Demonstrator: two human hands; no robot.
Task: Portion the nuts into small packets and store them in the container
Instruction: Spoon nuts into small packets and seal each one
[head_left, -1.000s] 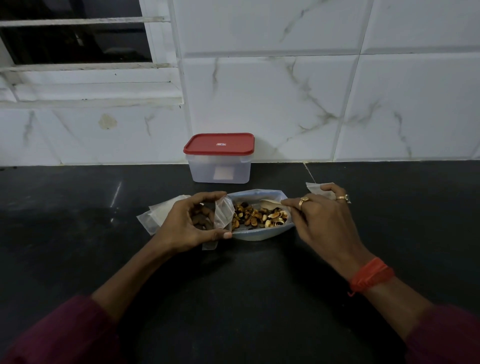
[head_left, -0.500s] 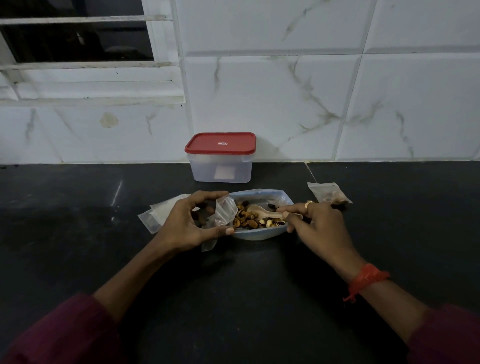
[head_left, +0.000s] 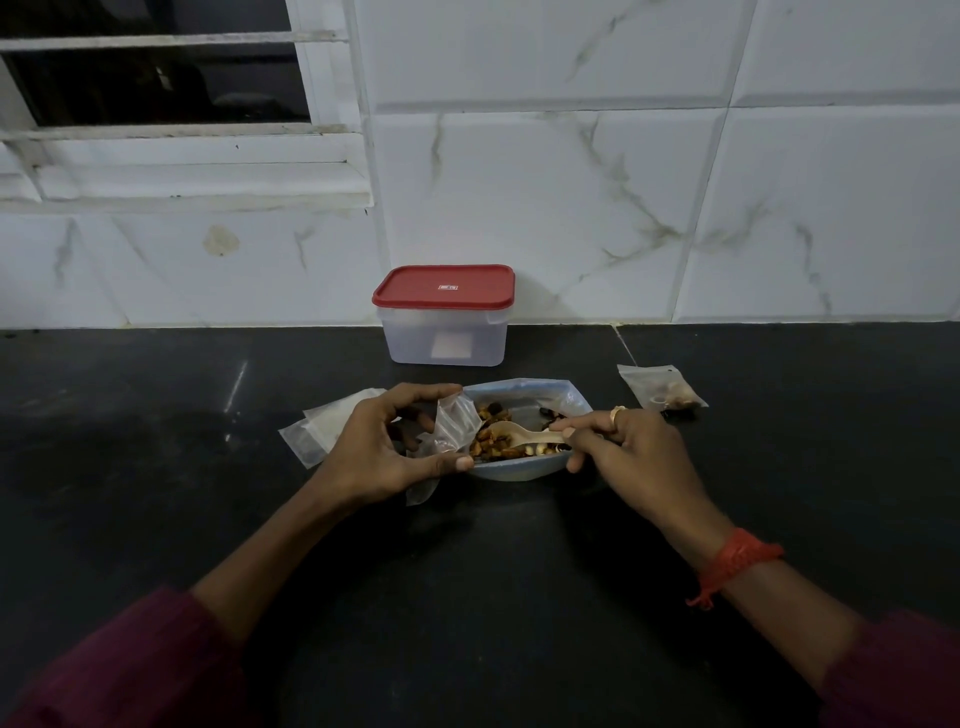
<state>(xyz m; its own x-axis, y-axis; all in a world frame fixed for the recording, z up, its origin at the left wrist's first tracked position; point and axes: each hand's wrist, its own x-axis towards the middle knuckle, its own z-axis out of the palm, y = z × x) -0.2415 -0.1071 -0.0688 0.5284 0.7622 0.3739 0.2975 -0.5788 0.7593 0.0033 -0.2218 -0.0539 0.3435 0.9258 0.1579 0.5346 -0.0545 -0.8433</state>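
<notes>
With left fingers (head_left: 415, 393) pinching the packet (head_left: 457, 423) wide, right fingers (head_left: 582, 422) gripping the spoon (head_left: 514, 435) should tip modest scoops of nuts (head_left: 488, 447) between the left fingers.

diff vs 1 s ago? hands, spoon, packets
Right hand took hold of the spoon and pushed its bowl left into the nuts, uncovering the filled packet behind it. Unchanged: left hand holds the small packet open, container lidded.
</notes>
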